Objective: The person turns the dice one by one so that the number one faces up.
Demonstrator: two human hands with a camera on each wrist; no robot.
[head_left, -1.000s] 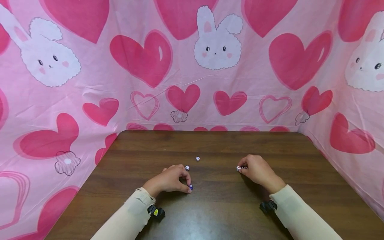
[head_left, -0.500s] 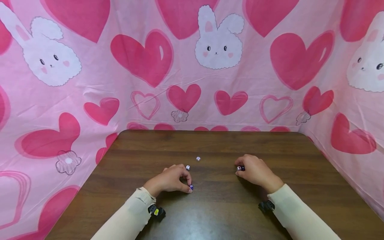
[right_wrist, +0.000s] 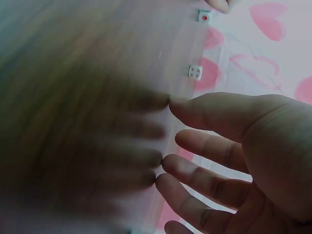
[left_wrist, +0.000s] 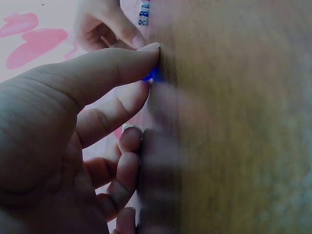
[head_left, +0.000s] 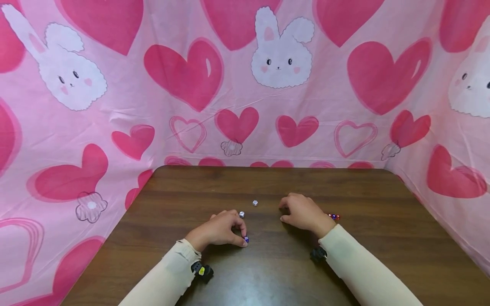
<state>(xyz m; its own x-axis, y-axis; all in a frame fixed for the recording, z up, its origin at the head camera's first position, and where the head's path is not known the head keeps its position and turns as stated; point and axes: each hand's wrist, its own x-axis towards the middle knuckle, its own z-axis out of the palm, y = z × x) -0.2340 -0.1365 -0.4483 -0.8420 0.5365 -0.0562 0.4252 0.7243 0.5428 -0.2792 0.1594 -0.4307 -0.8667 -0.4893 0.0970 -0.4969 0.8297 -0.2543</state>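
Observation:
My left hand point(head_left: 218, 228) pinches a blue die point(head_left: 246, 239) with thumb and forefinger, low at the tabletop. In the left wrist view only a sliver of that die shows between the fingertips. A white die point(head_left: 241, 214) lies just beyond the left hand, and another white die point(head_left: 255, 203) a little farther back. My right hand point(head_left: 304, 214) is right of these, its fingers loosely bent and holding nothing in the right wrist view. Behind the right wrist, part of a row of dice point(head_left: 334, 217) shows red and blue; the hand hides the rest.
The dark wooden table point(head_left: 268, 272) stretches out on both sides of the hands. Pink cloth point(head_left: 237, 93) with hearts and rabbits hangs along its back and sides. Each wrist carries a small black camera point(head_left: 203, 272).
My right hand has let go of the dice at its fingertips and moved left, leaving the row behind its wrist. The left hand keeps its pinch on the blue die, nearly still.

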